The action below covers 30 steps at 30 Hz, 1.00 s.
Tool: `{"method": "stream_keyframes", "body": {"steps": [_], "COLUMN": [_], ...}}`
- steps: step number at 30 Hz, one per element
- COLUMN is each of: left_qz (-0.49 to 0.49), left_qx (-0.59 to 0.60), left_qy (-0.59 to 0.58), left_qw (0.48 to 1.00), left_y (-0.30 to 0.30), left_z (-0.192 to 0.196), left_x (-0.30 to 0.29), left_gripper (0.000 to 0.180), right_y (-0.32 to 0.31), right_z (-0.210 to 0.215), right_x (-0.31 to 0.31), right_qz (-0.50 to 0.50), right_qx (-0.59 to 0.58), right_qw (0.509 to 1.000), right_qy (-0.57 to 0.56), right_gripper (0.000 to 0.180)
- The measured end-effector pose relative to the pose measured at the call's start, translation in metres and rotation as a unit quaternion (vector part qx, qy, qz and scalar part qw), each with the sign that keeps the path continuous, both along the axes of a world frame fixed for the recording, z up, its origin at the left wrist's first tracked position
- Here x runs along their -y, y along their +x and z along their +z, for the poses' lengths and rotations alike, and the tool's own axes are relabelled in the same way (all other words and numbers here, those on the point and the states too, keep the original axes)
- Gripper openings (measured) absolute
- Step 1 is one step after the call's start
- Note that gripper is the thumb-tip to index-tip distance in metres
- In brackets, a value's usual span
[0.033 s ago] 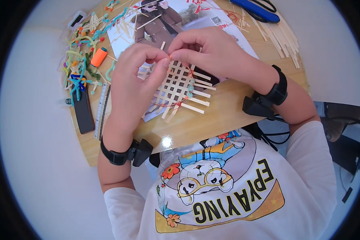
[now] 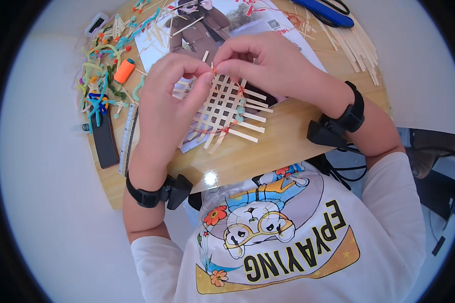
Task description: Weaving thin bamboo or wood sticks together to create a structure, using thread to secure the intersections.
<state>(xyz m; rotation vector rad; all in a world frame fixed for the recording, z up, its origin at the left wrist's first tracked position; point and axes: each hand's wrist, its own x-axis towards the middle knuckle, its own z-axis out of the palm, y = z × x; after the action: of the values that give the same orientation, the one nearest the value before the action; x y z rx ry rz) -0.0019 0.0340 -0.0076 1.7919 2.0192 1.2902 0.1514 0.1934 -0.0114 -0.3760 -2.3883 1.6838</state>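
Observation:
A flat lattice (image 2: 221, 103) of pale wooden strips, woven over and under, lies beneath my hands with its strip ends sticking out. Red thread (image 2: 225, 130) runs round its border, and pale green fuzzy pieces (image 2: 240, 113) sit along its right side. At the lattice's far edge, my left hand (image 2: 174, 96) is closed, thumb and forefinger pinched at a small bit of orange thread (image 2: 214, 71). Against it from the right, my right hand (image 2: 260, 60) pinches the same bit. Its other fingers are curled, and the exact grip is partly hidden by the fingertips.
Under the lattice lies a printed poster (image 2: 308, 55). To the left are colourful pipe-cleaner pieces (image 2: 98, 70), an orange spool (image 2: 124, 71), a dark phone (image 2: 105, 141) and a ruler (image 2: 128, 136). Loose wooden strips (image 2: 356, 48) and blue-handled scissors (image 2: 328, 14) lie at the far right.
My fingertips have shifted very slightly at the lattice's far edge, and a small pale tip now shows above the pinch. The lattice stays in place.

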Motion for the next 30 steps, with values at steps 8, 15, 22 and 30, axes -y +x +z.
{"method": "stream_keyframes", "body": {"steps": [8,15,22,30], "left_qz": [0.008,0.000,-0.006,-0.013], "left_qx": [0.026,0.007,0.001,-0.013], "left_qy": [0.010,0.021,0.035,0.040], "left_qw": [1.000,1.000,0.999,0.999], "left_y": [-0.002,0.000,0.006,0.004], "left_z": [-0.005,-0.006,-0.009,-0.010], "left_x": [0.000,-0.001,-0.003,-0.004], "left_gripper": [0.011,0.011,0.011,0.010], "right_y": [0.001,0.010,0.002,0.002], "right_z": [-0.002,0.003,0.003,-0.015], "right_x": [-0.013,-0.003,-0.004,-0.004], "right_qz": [-0.025,0.034,0.019,0.047], "right_qx": [-0.072,-0.003,0.053,-0.022], "right_qw": [0.997,0.998,0.998,0.998], "right_qy": [0.006,-0.043,-0.023,0.022], "right_gripper": [0.015,0.018,0.025,0.027]}}
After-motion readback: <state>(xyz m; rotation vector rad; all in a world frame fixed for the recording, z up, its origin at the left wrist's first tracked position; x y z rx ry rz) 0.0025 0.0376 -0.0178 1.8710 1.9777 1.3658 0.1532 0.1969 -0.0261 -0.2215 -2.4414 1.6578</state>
